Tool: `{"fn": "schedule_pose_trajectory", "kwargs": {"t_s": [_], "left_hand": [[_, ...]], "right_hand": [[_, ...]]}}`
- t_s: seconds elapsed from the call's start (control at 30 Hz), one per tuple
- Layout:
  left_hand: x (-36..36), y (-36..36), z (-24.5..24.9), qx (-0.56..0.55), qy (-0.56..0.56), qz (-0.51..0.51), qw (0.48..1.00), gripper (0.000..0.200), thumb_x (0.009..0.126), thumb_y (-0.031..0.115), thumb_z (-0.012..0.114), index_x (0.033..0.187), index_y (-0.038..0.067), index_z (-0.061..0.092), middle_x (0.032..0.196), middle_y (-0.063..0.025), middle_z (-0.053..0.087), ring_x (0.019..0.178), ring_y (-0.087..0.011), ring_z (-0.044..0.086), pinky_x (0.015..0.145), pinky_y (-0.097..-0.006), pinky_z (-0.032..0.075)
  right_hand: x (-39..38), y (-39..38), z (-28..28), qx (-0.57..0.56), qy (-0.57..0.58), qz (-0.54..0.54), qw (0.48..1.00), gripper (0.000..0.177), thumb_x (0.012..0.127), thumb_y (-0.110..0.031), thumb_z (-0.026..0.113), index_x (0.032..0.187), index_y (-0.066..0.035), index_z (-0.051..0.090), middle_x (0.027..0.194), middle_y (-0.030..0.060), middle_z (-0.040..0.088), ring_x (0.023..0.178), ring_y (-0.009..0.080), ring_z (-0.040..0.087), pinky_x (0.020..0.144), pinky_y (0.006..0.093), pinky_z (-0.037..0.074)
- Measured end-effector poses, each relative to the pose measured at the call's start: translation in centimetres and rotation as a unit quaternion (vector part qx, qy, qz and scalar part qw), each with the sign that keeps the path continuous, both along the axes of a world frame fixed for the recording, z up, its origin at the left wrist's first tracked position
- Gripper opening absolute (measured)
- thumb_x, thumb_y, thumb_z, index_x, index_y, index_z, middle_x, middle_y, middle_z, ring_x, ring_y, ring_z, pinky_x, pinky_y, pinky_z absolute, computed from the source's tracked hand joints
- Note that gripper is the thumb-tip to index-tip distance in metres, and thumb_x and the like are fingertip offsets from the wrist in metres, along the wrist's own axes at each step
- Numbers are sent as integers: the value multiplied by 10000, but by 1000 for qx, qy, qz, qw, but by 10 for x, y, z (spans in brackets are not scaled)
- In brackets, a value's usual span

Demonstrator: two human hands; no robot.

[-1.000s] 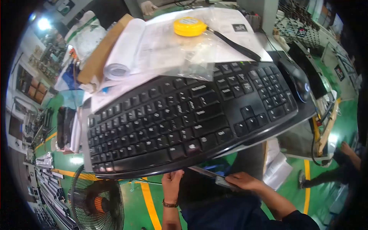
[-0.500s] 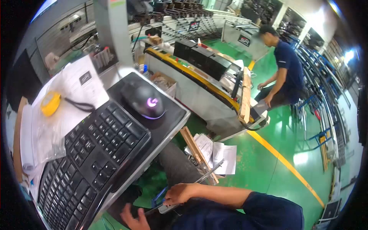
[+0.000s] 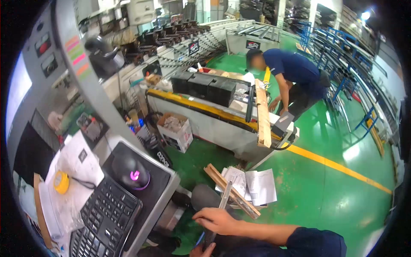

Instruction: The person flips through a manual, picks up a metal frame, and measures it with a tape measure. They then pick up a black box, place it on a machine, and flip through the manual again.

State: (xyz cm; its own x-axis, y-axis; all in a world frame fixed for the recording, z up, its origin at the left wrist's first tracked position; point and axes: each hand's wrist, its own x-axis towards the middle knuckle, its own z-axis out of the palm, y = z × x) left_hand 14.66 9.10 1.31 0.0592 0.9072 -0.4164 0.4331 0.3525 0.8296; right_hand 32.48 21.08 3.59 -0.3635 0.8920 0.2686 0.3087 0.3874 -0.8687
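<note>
A slim silver metal bar [image 3: 225, 195] slants up over my lap, its far end overlapping the pieces of wood on the floor. My right hand [image 3: 220, 221] lies across its middle, fingers bent over it and pointing left. At the bottom edge of the view, my left hand [image 3: 204, 251] grips the lower part of the bar with the thumb along it. Part of that hand is cut off by the frame. Beyond the bar, wooden strips [image 3: 233, 192] lie on open papers [image 3: 261, 186].
To my left, a desk edge [image 3: 165, 201] carries a keyboard [image 3: 107, 214], a lit mouse [image 3: 130, 169] and a yellow tape measure [image 3: 61, 182]. A person [image 3: 295, 73] bends over beside a machine bench [image 3: 205, 118]. A carton [image 3: 175, 132] stands on the green floor.
My view has swung left and up. My left hand has come from beside the bar onto its lower part, and the bar now points more steeply upward. The other person has bent lower.
</note>
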Motion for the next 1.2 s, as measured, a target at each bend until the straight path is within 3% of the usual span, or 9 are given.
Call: {"fn": "schedule_pose_trajectory", "kwargs": {"t_s": [0.17,0.3,0.43,0.57,0.7,1.0,1.07,1.1,1.2], "left_hand": [[40,26,14,-115,-204,65,970,418,1078,406,543,813,92,622,687,47,511,595,-73,449,537,-277,339],[70,41,35,-60,-248,6,967,404,1092,426,503,903,99,645,696,57,526,579,-58,436,518,-257,330],[83,48,39,-52,-300,-74,950,436,1100,454,469,973,81,654,684,63,519,565,-59,439,500,-242,326],[85,52,39,-51,-333,-122,934,544,1093,540,416,1021,60,662,688,38,531,547,-65,450,484,-246,322],[89,54,38,-57,-329,-102,937,591,1096,561,368,1048,50,661,697,6,563,553,-94,497,498,-268,367],[87,81,28,1,-252,-159,954,548,1128,450,388,1286,-8,645,1160,-115,699,1035,-200,660,927,-345,525],[90,90,14,-14,-286,-123,950,479,1119,405,453,1335,13,627,1172,-84,699,1042,-188,662,922,-329,525],[94,95,15,-11,-280,-110,954,466,1116,395,469,1347,19,622,1177,-78,699,1053,-185,660,926,-328,525],[108,112,22,2,-304,-88,948,441,1101,346,528,1411,35,574,1246,-67,674,1109,-172,640,947,-316,514]], "right_hand": [[50,-33,-10,-62,138,-262,953,192,1018,-102,650,1174,7,673,1040,97,690,993,161,661,869,286,524],[63,-46,-41,-182,248,-169,937,413,1102,-255,532,1431,-7,524,1294,82,650,1178,133,586,1024,284,470],[69,-65,-24,-324,340,-41,882,505,1132,-422,382,1412,-41,556,1322,60,640,1084,128,636,901,307,553],[74,-61,-5,-269,363,-24,892,491,1120,-454,404,1330,-54,596,1268,39,665,946,102,658,742,270,568],[81,-52,-24,-314,321,-19,893,434,1108,-415,480,1333,-61,590,1191,29,685,950,97,647,760,259,547],[105,-25,-26,-222,384,-172,880,390,1085,-390,575,1260,-45,623,978,-52,593,879,50,527,764,243,455],[121,-19,-33,-230,349,-214,883,386,1086,-385,574,1255,-42,626,974,-55,585,875,50,521,759,239,450],[132,-14,-37,-256,361,-187,877,390,1088,-318,575,1338,-19,591,1159,7,649,1027,95,594,912,289,499],[152,-4,-42,-283,272,-150,908,423,1094,-348,556,1360,-21,589,1136,2,646,1001,89,588,889,282,496]]}}
